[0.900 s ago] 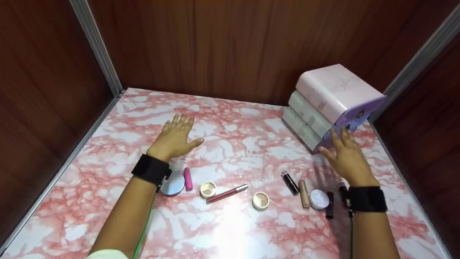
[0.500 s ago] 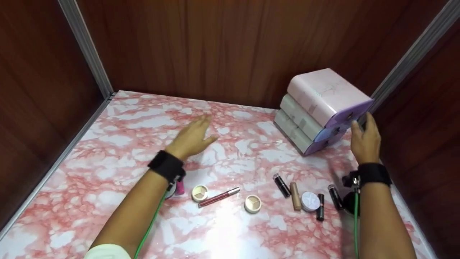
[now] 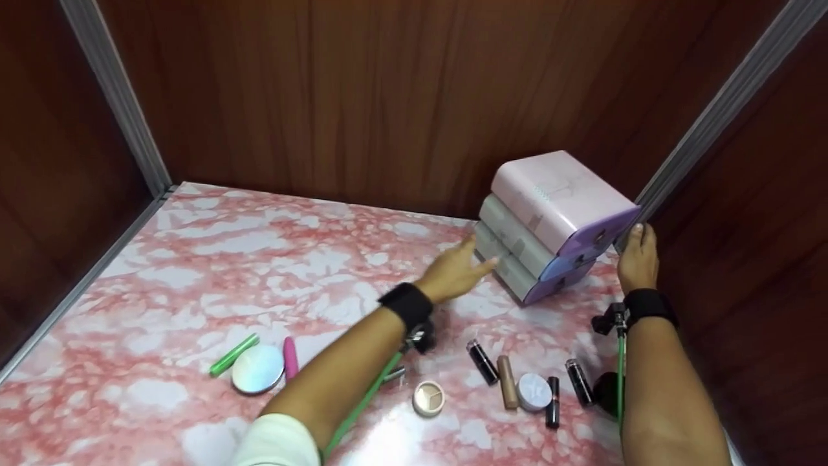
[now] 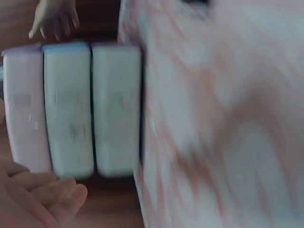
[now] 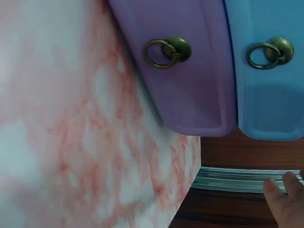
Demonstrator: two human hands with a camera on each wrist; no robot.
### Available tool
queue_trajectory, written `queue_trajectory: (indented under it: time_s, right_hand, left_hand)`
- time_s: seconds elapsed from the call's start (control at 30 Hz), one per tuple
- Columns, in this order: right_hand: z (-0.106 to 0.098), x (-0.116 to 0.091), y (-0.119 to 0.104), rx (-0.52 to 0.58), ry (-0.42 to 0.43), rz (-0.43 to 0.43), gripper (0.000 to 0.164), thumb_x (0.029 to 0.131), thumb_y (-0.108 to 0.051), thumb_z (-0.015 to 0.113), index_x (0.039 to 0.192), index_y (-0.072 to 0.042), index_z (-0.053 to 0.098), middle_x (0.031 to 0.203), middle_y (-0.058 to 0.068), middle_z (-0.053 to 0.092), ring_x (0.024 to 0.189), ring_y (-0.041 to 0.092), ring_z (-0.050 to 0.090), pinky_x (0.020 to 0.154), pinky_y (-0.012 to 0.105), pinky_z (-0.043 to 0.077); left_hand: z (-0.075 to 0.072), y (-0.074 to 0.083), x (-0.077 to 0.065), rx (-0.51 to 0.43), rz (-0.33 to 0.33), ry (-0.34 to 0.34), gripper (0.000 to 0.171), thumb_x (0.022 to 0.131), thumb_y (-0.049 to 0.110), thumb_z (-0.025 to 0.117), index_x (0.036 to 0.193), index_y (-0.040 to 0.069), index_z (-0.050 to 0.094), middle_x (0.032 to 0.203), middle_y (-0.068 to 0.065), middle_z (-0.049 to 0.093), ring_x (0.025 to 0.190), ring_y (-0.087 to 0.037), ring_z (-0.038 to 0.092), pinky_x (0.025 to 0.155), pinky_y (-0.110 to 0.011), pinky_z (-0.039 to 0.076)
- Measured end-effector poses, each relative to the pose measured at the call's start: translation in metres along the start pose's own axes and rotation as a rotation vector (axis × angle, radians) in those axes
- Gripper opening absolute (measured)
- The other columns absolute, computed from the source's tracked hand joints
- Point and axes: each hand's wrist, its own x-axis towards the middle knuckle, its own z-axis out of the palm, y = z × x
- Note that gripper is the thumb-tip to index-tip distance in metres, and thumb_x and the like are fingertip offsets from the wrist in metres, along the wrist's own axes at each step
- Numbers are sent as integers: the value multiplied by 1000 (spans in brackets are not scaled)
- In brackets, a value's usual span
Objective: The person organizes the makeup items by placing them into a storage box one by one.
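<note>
A three-tier box of small drawers (image 3: 563,194) stands at the back right, pink on top with grey-white lower tiers. In the right wrist view, its purple drawer front (image 5: 199,95) and blue drawer front (image 5: 266,95) each carry a brass ring pull. My left hand (image 3: 456,268) is at the box's left side, fingers extended and overlapping the lowest tier in the head view. On the other side, by the box's right edge, my right hand (image 3: 637,259) has its fingers stretched forward. Neither hand holds anything.
Makeup lies along the front: a green tube (image 3: 234,355), a round compact (image 3: 257,369), a pink tube (image 3: 290,357), a three-colour pot (image 3: 428,398), a tan tube (image 3: 507,382), a lilac round case (image 3: 534,392) and black lipsticks. Wood panels (image 3: 388,97) wall the table.
My left hand has swept right across the table to the box's left side. The right hand has gone from before the drawer fronts to the box's right edge. The view has shifted right.
</note>
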Motion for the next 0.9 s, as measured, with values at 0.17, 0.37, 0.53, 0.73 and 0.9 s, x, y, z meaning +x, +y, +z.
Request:
queue_trajectory:
  time_s: [0.17,0.37,0.53,0.73,0.9]
  right_hand:
    - [7,6,-5,289,-62,81,67,102,-54,13,157,-15,9,161,9,10,145,23,11,117,41,13]
    - [9,3,-21,629,-182,219,72,100,-58,12,157,-14,8,161,13,6,146,27,10,117,47,11]
    - [10,-2,-28,642,-231,236,73,99,-60,8,157,-16,1,161,11,1,146,27,7,117,47,11]
    - [10,-2,-26,584,-222,215,72,99,-59,7,155,-16,-6,161,15,0,146,29,8,117,47,13]
    - [14,10,-7,547,-177,211,78,98,-62,10,156,-10,11,159,18,14,143,32,22,116,45,19]
  left_hand:
    - [30,32,16,-116,-83,-40,89,94,66,40,156,9,12,159,-11,18,143,-24,23,115,-33,18]
    - [57,54,28,-174,-154,-59,94,94,70,35,156,6,7,159,-18,11,142,-29,23,115,-34,21]
    - [72,56,32,-192,-174,-65,94,94,71,32,156,7,3,159,-18,12,144,-28,19,115,-36,20]
    - [81,52,37,-185,-167,-62,92,94,70,27,156,7,3,160,-17,11,145,-29,16,116,-35,19]
    - [80,47,42,-220,-193,-64,92,94,72,24,156,8,-2,160,-17,4,145,-31,13,116,-38,17]
